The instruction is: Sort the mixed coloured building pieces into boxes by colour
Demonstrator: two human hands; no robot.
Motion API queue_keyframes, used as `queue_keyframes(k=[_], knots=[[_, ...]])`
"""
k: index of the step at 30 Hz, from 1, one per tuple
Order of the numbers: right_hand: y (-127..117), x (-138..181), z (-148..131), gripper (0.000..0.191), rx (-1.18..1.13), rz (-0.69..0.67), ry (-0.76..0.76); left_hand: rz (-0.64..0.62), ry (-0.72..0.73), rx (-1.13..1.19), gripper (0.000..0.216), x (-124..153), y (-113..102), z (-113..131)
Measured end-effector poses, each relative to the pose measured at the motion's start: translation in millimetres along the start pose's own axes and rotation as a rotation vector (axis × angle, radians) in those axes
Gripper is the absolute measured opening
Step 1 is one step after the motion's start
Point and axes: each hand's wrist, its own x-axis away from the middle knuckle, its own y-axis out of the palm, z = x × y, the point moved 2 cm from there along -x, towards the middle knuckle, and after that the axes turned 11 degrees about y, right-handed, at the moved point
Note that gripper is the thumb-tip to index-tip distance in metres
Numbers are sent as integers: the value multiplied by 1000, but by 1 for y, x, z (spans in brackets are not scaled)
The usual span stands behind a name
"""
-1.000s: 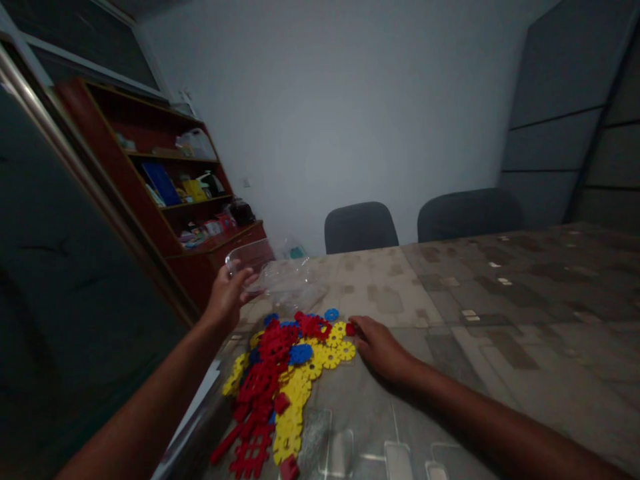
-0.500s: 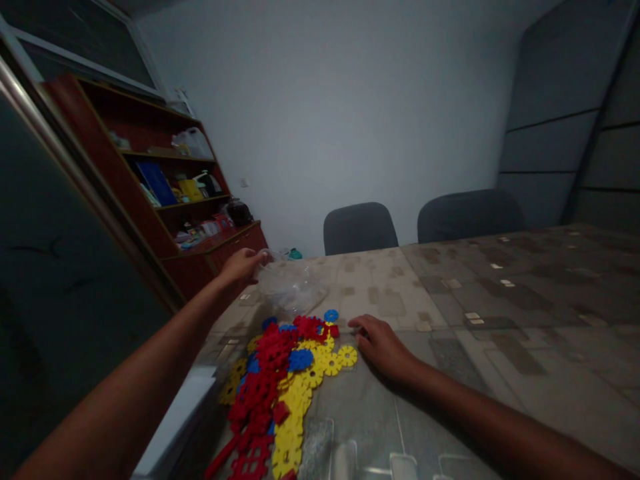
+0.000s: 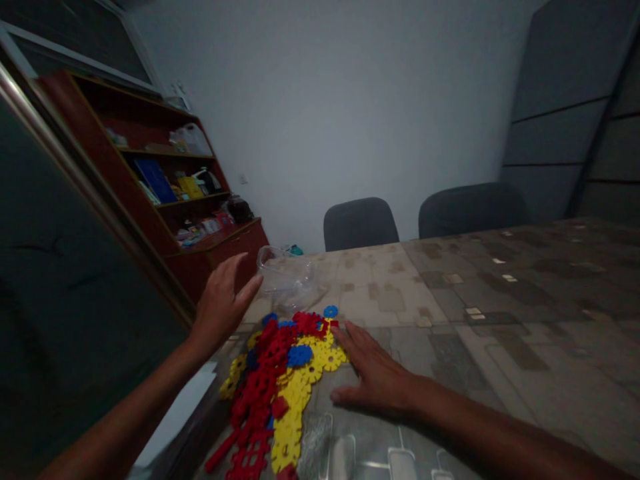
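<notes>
Presently, a long heap of small plastic pieces lies along the left side of the grey-brown patterned tabletop (image 3: pixel 505 353), stretching from the near edge inward. Nearest are red, square lattice pieces (image 3: pixel 251 453), then yellow, round, notched discs (image 3: pixel 289 427); further up, a blue, round, notched disc (image 3: pixel 300 355) rests among them. White flat sheets (image 3: pixel 175 417) are at the left edge, beneath the left forearm.

The right hand (image 3: pixel 377 380) is right of the heap, palm down, thumb and fingers spread wide; its fingertips reach the outermost yellow discs, though contact cannot be confirmed. The left hand (image 3: pixel 223 303) is raised over the left edge, thumb well apart from the fingers in a wide grip, just beside a clear, thin-walled plastic container (image 3: pixel 287 273) set toward the far left corner.

Beyond the far edge stand two dark grey, rounded chair backs (image 3: pixel 360 223).
</notes>
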Motion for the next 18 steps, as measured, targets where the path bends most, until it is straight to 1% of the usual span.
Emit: queue_keyframes(k=[1,2,4,5,7,8,10,12,14,16,18], knots=[[3,-3,-2,112,8,2,1,-22,149,46,64,24,-5,8],[6,-8,-3,112,12,14,-5,-104,263,82,71,50,-8,16],[10,-20,-3,113,12,54,-27,-287,401,116,99,106,-9,27],[11,-27,-2,113,10,71,-40,-393,413,109,110,131,-7,30],[13,-41,-3,113,7,90,-63,-395,427,77,110,169,2,32],[14,-47,-5,111,8,93,-76,-397,424,39,110,180,8,31],[16,-59,-11,107,14,96,-111,-430,434,-19,107,187,24,29],[19,-68,-19,102,21,107,-162,-435,428,-64,96,180,38,28],[22,-75,-27,97,28,119,-223,-400,417,-88,85,168,48,30],[22,-79,-30,93,28,128,-280,-369,417,-87,84,158,51,35],[17,-79,-27,91,21,140,-322,-377,432,-52,85,152,47,39]])
